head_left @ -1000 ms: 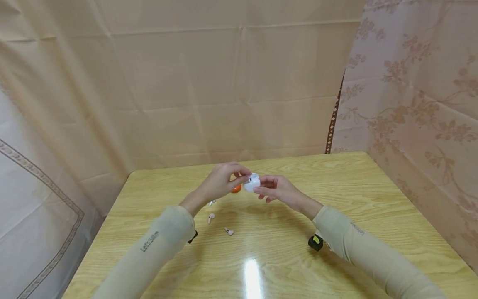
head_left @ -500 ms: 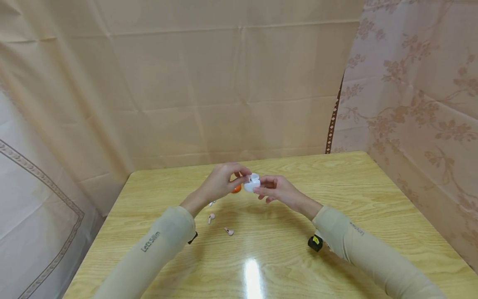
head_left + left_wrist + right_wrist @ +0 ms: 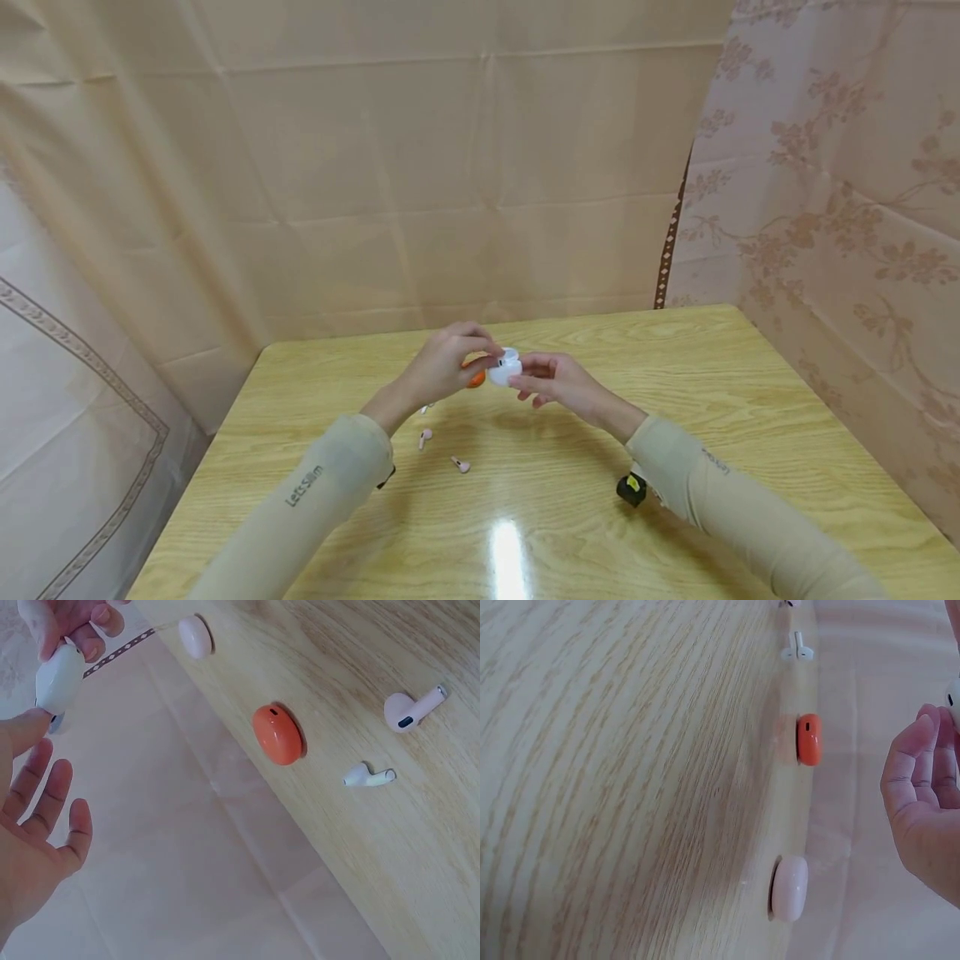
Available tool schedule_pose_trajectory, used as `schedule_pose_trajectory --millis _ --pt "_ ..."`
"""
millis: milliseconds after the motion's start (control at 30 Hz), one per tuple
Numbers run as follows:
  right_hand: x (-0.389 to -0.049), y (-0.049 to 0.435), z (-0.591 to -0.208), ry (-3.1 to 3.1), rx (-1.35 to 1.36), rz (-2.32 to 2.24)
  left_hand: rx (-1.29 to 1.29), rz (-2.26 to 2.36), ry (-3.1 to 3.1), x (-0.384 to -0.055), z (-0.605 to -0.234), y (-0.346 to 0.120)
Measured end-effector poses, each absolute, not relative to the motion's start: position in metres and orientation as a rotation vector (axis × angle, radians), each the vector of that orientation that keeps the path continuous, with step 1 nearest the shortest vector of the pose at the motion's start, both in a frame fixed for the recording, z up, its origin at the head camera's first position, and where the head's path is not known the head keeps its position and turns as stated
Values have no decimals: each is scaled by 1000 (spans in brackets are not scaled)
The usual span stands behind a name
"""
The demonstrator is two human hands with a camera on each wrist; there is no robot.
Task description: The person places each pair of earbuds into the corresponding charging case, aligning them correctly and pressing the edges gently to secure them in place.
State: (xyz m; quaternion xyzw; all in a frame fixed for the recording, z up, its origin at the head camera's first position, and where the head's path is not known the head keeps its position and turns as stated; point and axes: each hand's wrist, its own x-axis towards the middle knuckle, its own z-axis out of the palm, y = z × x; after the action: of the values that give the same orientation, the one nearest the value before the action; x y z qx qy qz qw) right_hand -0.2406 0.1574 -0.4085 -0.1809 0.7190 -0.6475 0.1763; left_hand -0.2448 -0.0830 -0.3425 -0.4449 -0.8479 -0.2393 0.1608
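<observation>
A white earbud case [image 3: 505, 373] is held above the table with its lid up. My right hand [image 3: 562, 385] grips it from the right, between thumb and fingers. My left hand [image 3: 453, 362] is at the case's left side. Its thumb and a forefinger pinch a small white earbud [image 3: 56, 722] at the case opening; the fingers partly hide it. In the left wrist view the case [image 3: 60, 679] shows between both hands, and the other left fingers are spread apart. At the right wrist view's edge, only part of the case [image 3: 955, 697] shows beside the right fingers.
An orange earbud case [image 3: 277, 735] and a pale pink case [image 3: 789, 889] lie on the wooden table [image 3: 570, 533]. A white earbud [image 3: 367, 775] and two pink earbuds, one nearer [image 3: 461, 465] and one farther [image 3: 425, 438], lie there too. Curtains hang behind.
Both hands stay almost in place at the case. The left fingers shift slightly, and the case tips and moves a little to the left. The loose earbuds have not moved.
</observation>
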Motion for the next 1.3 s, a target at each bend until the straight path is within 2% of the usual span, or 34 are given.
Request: schedule_pose_trajectory --millis 1300 --pt "-241 159 -407 2021 -522 -1874 -1204 -811 -2576 -239 -342 -89"
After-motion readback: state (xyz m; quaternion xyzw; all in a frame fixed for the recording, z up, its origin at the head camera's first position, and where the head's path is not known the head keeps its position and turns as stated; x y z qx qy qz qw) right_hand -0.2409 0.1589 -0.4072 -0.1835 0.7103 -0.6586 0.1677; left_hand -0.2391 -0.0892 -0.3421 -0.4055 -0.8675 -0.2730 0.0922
